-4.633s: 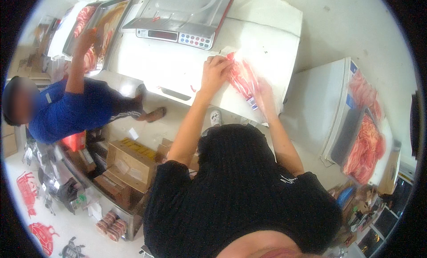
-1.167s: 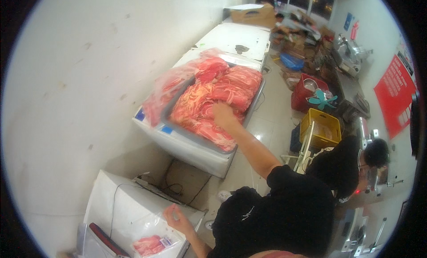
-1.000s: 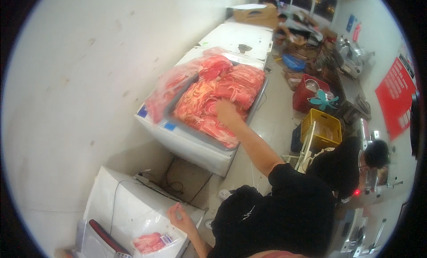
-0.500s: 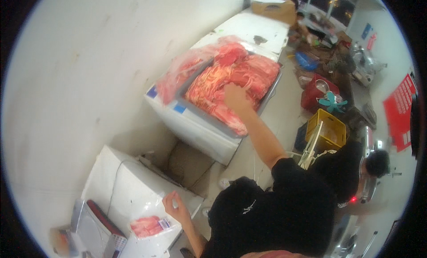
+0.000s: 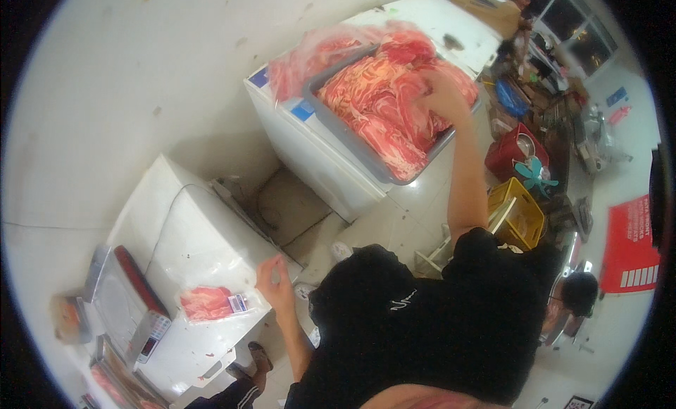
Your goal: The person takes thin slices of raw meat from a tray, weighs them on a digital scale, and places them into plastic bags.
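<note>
A grey tray (image 5: 360,164) heaped with thin red-and-white meat slices (image 5: 380,106) rests on a white chest freezer (image 5: 310,152). My right hand (image 5: 445,99) reaches into the right side of the heap, fingers bent around some slices; motion blurs them slightly. My left hand (image 5: 276,286) hangs near the edge of a lower white cabinet (image 5: 176,233). Its fingers are loosely curved and apart, with nothing visible between them. Beside it on that cabinet lies a clear pack of meat (image 5: 210,303) with a label. Clear plastic film with more meat (image 5: 310,60) lies along the tray's wall side.
A scale (image 5: 127,296) stands on the low cabinet. A cardboard box (image 5: 486,11) sits on the freezer's far end. Right of the tray stand a red bin (image 5: 508,155), a teal fan (image 5: 536,173) and a yellow crate (image 5: 521,212). Another person's foot (image 5: 260,356) shows at lower left.
My right hand has shifted right across the meat, from the heap's middle to its right side. The whole view has turned and moved. My left hand keeps much the same pose.
</note>
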The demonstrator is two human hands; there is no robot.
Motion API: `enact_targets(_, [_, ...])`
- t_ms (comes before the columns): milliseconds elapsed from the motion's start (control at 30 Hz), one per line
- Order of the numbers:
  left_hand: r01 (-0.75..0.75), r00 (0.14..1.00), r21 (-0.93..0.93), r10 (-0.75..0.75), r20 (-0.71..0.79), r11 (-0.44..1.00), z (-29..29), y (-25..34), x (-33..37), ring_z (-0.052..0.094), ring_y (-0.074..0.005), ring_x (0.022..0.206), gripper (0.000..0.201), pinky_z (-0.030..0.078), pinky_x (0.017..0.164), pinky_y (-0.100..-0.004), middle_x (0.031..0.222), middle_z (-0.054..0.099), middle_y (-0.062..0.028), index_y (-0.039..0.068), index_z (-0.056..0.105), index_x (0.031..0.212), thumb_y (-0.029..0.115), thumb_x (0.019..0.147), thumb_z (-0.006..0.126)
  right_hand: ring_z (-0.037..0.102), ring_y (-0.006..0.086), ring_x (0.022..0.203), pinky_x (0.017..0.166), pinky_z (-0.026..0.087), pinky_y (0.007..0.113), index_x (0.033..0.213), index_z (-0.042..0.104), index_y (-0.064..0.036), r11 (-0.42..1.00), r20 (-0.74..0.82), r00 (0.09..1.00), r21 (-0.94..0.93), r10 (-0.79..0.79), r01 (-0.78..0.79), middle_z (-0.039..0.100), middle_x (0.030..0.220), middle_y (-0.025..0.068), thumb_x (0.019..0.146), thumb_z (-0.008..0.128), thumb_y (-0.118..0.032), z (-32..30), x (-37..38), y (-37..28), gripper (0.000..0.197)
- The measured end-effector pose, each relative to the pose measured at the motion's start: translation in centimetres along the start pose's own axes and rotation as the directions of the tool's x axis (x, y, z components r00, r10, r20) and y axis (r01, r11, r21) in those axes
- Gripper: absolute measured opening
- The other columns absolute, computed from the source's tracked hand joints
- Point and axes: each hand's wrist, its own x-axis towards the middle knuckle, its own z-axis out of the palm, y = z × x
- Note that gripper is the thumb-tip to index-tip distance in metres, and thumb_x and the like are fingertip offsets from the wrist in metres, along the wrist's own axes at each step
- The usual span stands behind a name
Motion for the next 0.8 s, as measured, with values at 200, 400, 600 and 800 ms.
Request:
enact_targets(200, [0.006, 0.997, -0.014, -0.005, 0.071, 1.000, 1.5, 0.4, 0.9, 0.067, -0.0274, 0.095, 0.008, 0.051, 0.088, -0.0382, 0.098, 0.073, -0.0125, 0.002, 0.075, 0.099, 0.004, 0.091, 0.072, 0.069, 0.0226, 0.090, 0.084, 0.055, 0.036, 0.108, 0.068, -0.0006, 0.910, -0.041, 0.998, 0.411, -0.039, 0.053, 0.070, 0.100, 0.0104, 0.077, 0.086, -0.015, -3.1, 2.6, -2.5, 0.039])
enact_targets(400, [-0.075, 0.991, -0.007, 0.075, 0.109, 0.997, 3.3, 1.8, 2.5, 0.067, -0.0264, 0.091, 0.009, 0.051, 0.086, -0.0371, 0.096, 0.072, -0.0120, 0.002, 0.075, 0.097, 0.002, 0.088, 0.073, 0.064, 0.0272, 0.116, 0.104, 0.048, 0.036, 0.103, 0.066, -0.0025, 0.946, -0.100, 0.984, 0.276, -0.145, 0.167, 0.070, 0.119, 0.0083, 0.077, 0.085, -0.005, 2.8, -0.5, -1.7, 0.032])
enact_targets(600, [-0.040, 0.985, -0.015, 0.042, 0.165, 0.999, 4.6, 3.5, 2.5, 0.067, -0.0266, 0.088, 0.010, 0.052, 0.082, -0.0363, 0.093, 0.070, -0.0119, 0.002, 0.075, 0.097, 0.001, 0.087, 0.072, 0.060, 0.0311, 0.128, 0.108, 0.046, 0.037, 0.098, 0.064, 0.0007, 0.932, 0.111, 0.987, 0.356, -0.113, 0.067, 0.067, 0.127, 0.0108, 0.064, 0.062, 0.018, 5.8, -9.1, 1.7, 0.038])
enact_targets(800, [-0.077, 0.970, -0.019, 0.079, 0.228, 0.997, 5.3, 3.6, 2.0, 0.067, -0.0277, 0.087, 0.010, 0.053, 0.079, -0.0363, 0.095, 0.070, -0.0126, 0.002, 0.074, 0.097, 0.001, 0.088, 0.072, 0.062, 0.0341, 0.127, 0.105, 0.048, 0.037, 0.106, 0.070, 0.0001, 0.944, 0.115, 0.987, 0.325, -0.108, 0.065, 0.068, 0.125, 0.0166, 0.072, 0.059, 0.013, 3.9, -9.4, 1.4, 0.038])
